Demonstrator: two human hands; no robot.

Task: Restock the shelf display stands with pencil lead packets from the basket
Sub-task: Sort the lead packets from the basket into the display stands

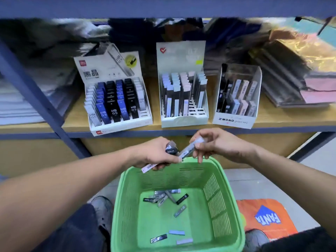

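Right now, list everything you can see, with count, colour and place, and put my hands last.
display stands: three, white card, side by side on the wooden shelf, part-filled with lead packets
basket: one, green, on the floor below the hands
loose packets: about a dozen, black, grey and pale blue, on the basket floor
bag: one, orange, floor right of the basket
stacked stationery: blurred, shelf right end
left hand: holds several packets
right hand: pinches one clear packet

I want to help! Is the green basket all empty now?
No, the green basket has several lead packets lying on its floor.
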